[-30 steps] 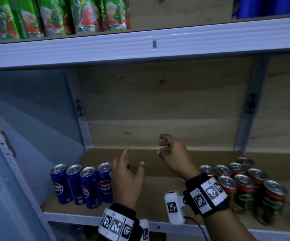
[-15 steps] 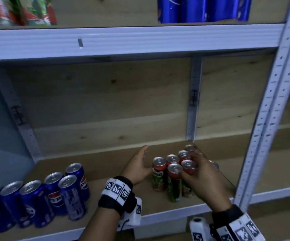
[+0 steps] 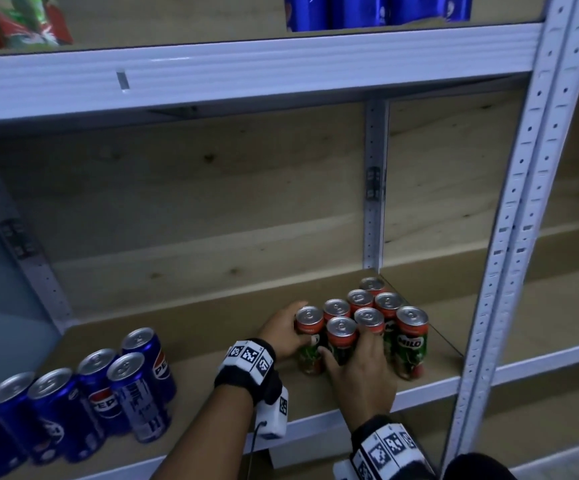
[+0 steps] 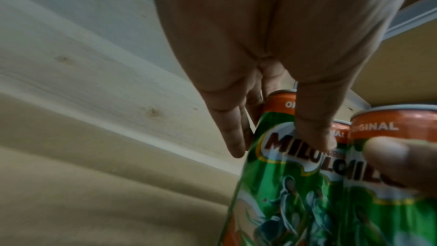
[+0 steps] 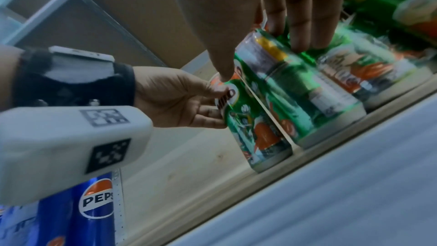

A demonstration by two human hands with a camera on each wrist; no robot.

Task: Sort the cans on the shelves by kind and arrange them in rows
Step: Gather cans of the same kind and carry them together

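Observation:
Several green and orange Milo cans [image 3: 411,341] stand bunched at the right end of the lower shelf [image 3: 232,327]. My left hand [image 3: 283,332] grips the leftmost Milo can [image 3: 310,341] from its left side, thumb on the label [image 4: 283,184]. My right hand [image 3: 361,368] reaches over the front and holds the neighbouring Milo can [image 3: 340,336], thumb on its left and fingers on its right. In the right wrist view the fingers [image 5: 300,40] lie along that can [image 5: 295,85] and the left hand [image 5: 179,98] holds its own can [image 5: 255,134]. Several blue Pepsi cans [image 3: 125,386] stand at the shelf's left.
A white perforated upright post [image 3: 523,237] rises just right of the Milo cans, and the shelf's white front rail [image 3: 316,427] runs below my wrists. The shelf above [image 3: 246,74] carries blue cans [image 3: 367,8] and green packs [image 3: 11,26]. Bare wood lies between the two can groups.
Both hands moved right from the bare middle of the shelf to the Milo cans. The left hand, open beside them half a second ago, now grips the leftmost can.

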